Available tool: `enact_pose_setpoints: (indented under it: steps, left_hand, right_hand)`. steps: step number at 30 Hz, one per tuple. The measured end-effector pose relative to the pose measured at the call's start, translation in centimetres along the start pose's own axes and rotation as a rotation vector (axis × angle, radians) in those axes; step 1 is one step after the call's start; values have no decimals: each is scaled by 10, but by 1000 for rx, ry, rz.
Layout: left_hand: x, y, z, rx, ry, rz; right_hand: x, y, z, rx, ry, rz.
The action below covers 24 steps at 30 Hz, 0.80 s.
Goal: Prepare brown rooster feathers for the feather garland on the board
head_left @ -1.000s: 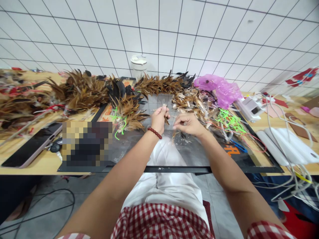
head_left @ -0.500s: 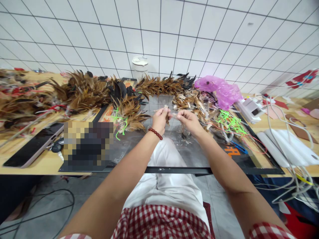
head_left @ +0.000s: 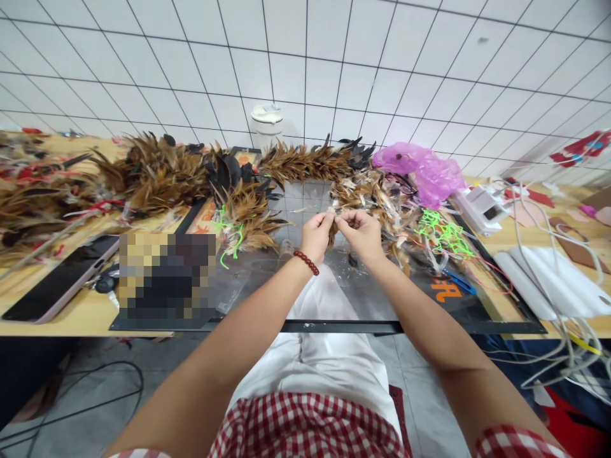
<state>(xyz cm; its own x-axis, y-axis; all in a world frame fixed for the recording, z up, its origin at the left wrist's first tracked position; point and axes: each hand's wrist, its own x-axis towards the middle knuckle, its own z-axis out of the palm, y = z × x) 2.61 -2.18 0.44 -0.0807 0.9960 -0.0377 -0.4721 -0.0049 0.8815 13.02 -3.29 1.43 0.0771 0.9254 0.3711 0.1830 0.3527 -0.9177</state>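
My left hand (head_left: 317, 235), with a red bead bracelet on its wrist, and my right hand (head_left: 361, 233) meet over the middle of the dark cutting mat (head_left: 363, 299). Both pinch a small bunch of brown feathers (head_left: 331, 230) between their fingertips, the tuft hanging down between them. Heaps of brown and black feathers (head_left: 248, 213) lie just left of my hands, and a paler heap of feathers (head_left: 370, 194) lies just right.
A phone (head_left: 55, 280) lies at the left on the wooden table. A white cup (head_left: 266, 124) stands at the back by the tiled wall. A pink plastic bag (head_left: 422, 172), green cords (head_left: 442, 232), a white device (head_left: 482, 207) and white cables (head_left: 548, 273) crowd the right.
My right hand has moved left and up to join my left hand, and both now pinch the feather bunch together. My left hand shifted slightly right.
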Motion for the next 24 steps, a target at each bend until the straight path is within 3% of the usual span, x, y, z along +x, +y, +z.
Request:
enact_pose_setpoints:
  steps: [4, 8, 10, 15, 20, 24]
  left_hand:
    - [0, -2, 0, -14, -10, 13]
    - [3, 2, -1, -84, 14, -11]
    - [6, 6, -3, -103, 56, -3]
    - [11, 14, -8, -128, 176, -15]
    - [10, 17, -9, -107, 195, -24]
    - [10, 15, -8, -92, 166, -2]
  right_hand:
    - [-3, -2, -1, -181, 25, -120]
    - [-2, -7, -6, -356, -182, -370]
    - [1, -7, -10, -388, -235, -418]
    - [12, 9, -27, -581, -91, -319]
    - [14, 21, -29, -971, -231, -220]
    - [11, 18, -22, -1128, -290, -177]
